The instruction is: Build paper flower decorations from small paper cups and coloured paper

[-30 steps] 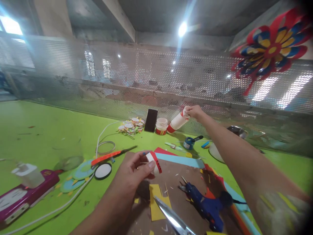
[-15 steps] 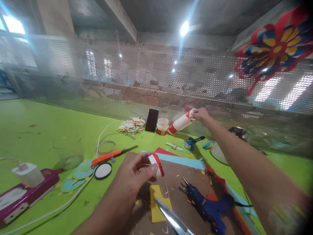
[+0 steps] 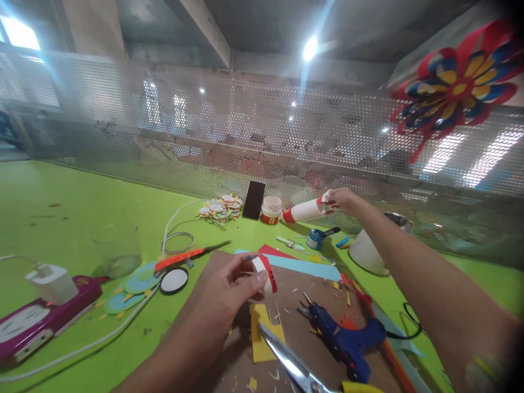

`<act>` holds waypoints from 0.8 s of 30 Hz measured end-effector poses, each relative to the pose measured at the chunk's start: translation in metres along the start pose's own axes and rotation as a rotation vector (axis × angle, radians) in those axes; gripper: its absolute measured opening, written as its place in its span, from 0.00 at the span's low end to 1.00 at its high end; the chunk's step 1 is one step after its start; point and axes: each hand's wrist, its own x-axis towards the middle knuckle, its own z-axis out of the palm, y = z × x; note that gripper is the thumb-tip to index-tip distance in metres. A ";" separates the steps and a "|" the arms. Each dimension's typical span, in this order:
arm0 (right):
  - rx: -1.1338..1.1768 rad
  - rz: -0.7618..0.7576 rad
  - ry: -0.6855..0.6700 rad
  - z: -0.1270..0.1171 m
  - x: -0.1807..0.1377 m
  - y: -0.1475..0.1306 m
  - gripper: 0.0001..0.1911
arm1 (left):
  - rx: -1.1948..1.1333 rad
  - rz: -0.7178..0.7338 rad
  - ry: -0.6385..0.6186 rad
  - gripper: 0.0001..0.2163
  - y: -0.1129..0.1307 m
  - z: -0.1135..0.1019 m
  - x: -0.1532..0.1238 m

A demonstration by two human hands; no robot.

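My left hand (image 3: 229,289) pinches a curved white-and-red paper cup piece (image 3: 268,275) between thumb and fingers, above the brown board (image 3: 298,300). Farther back, my right hand (image 3: 344,201) grips a white-and-red paper cup (image 3: 326,197) at the near end of a leaning stack of paper cups (image 3: 305,211). Fingers partly cover that cup, and I cannot tell if it is fully free of the stack. Below my left hand, open scissors (image 3: 286,357) lie over a yellow paper piece (image 3: 262,341). A blue glue gun (image 3: 341,335) rests to their right.
A phone (image 3: 254,200) and shorter cups (image 3: 271,210) stand by the perforated screen (image 3: 204,131). A blue paint jar (image 3: 316,239) sits right of centre. On the left are an orange cutter (image 3: 180,259), a clear cup (image 3: 118,251), a cable and a purple power strip (image 3: 49,322).
My right hand has moved slightly right and down, drawing the end cup outward. The stack has tipped lower. My left hand keeps its pinch on the cup piece, nearly in place.
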 end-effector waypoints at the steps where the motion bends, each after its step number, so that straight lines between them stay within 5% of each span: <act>1: 0.031 0.011 -0.033 0.001 -0.001 -0.003 0.16 | 0.005 -0.005 -0.009 0.16 0.000 -0.001 0.000; 15: 0.065 -0.114 -0.139 0.022 0.017 -0.064 0.16 | 0.069 -0.002 -0.082 0.15 0.003 -0.006 0.000; 24: -0.019 -0.156 -0.051 0.035 0.008 -0.053 0.16 | 0.056 -0.045 -0.099 0.15 0.008 -0.003 0.001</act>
